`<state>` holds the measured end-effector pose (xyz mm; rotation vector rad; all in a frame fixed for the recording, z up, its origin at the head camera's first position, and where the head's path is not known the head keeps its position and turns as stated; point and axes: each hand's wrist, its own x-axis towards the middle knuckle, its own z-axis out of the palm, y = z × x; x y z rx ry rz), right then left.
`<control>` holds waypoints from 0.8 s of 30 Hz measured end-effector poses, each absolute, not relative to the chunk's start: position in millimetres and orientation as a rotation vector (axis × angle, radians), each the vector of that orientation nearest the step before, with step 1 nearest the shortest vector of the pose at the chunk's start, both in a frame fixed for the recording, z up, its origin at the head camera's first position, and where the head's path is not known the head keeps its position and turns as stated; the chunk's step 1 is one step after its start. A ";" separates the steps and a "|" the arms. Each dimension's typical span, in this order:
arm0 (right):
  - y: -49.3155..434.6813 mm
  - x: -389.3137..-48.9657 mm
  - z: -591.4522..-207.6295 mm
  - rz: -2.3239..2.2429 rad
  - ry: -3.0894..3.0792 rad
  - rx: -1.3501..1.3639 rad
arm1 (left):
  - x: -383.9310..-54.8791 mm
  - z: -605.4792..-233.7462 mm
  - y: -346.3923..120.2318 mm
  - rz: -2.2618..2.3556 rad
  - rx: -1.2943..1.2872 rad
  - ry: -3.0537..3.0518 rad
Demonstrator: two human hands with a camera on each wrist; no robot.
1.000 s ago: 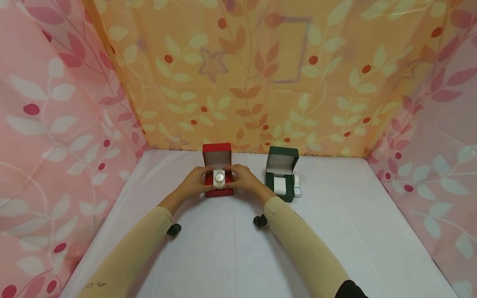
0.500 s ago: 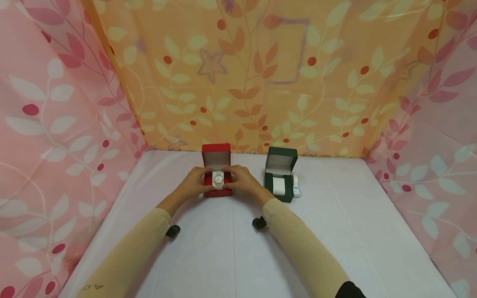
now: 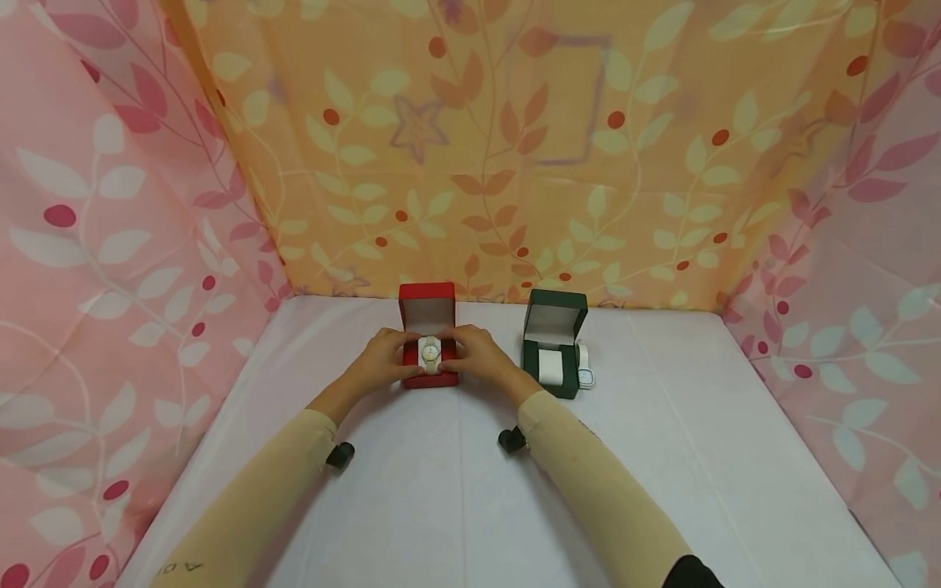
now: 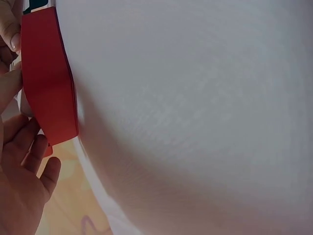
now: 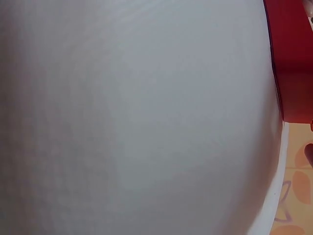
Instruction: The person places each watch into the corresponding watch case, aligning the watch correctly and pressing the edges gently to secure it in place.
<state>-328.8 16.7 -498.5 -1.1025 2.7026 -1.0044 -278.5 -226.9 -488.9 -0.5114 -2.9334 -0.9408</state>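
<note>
Far left of the red box (image 3: 430, 381) hangs a pink leaf-print cloth (image 3: 110, 245); nearer, a beige left sleeve (image 3: 253, 490) slants up towards the box, a small black device (image 3: 341, 455) at its cuff; the left hand (image 3: 384, 359) reaches in over the box's left wall, index finger and thumb pinching the left side of a white cushion (image 3: 439, 343); in the left wrist view its remaining fingers curl loosely beside the box. The red box stands upright on the white table (image 3: 412, 490), its lid raised at the back; within its base sits the cushion, bearing the watch (image 3: 430, 353), pale-strapped and round-dialled, face up between the two hands; behind the box rises an orange leaf-print cloth (image 3: 470, 204). The right hand (image 3: 478, 353) enters over the box's right wall, index finger and thumb pinching the cushion's right side; the right wrist view shows little of these fingers; below and right of the box follow another black device (image 3: 512, 439) and the beige right sleeve (image 3: 599, 482). Right of the red box, and apart from it, stands a green box (image 3: 570, 371), lid raised, holding a white pad (image 3: 550, 367); just beyond lies a second watch (image 3: 586, 378), white and squarish-faced, partly hidden by the green box.
</note>
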 end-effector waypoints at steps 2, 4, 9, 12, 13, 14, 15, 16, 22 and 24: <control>16.6 -329.1 -497.4 -0.962 2.704 -1.106 | -278.4 -488.4 -227.2 -0.929 -0.508 -2.945; 16.7 -329.5 -496.3 -0.925 2.699 -1.123 | -278.1 -488.3 -227.6 -0.911 -0.514 -2.950; 18.9 -329.3 -494.4 -0.914 2.664 -1.158 | -276.4 -489.1 -228.4 -0.915 -0.506 -2.943; 22.1 -328.9 -494.3 -0.951 2.649 -1.156 | -274.4 -489.6 -229.0 -0.946 -0.498 -2.933; 23.1 -329.0 -494.3 -0.967 2.649 -1.152 | -273.4 -489.1 -229.3 -0.953 -0.499 -2.929; 24.3 -329.0 -494.1 -0.988 2.645 -1.146 | -272.7 -489.0 -229.6 -0.965 -0.498 -2.926; 25.5 -329.2 -494.0 -1.003 2.647 -1.143 | -271.9 -488.1 -229.9 -0.982 -0.496 -2.921; 26.6 -329.4 -493.4 -1.018 2.647 -1.138 | -271.2 -487.6 -230.3 -0.990 -0.498 -2.914; 34.1 -332.3 -493.4 -1.031 2.671 -1.136 | -267.7 -483.8 -234.6 -1.056 -0.463 -2.885; 36.8 -332.2 -492.8 -1.029 2.680 -1.119 | -266.7 -483.4 -236.3 -1.067 -0.449 -2.881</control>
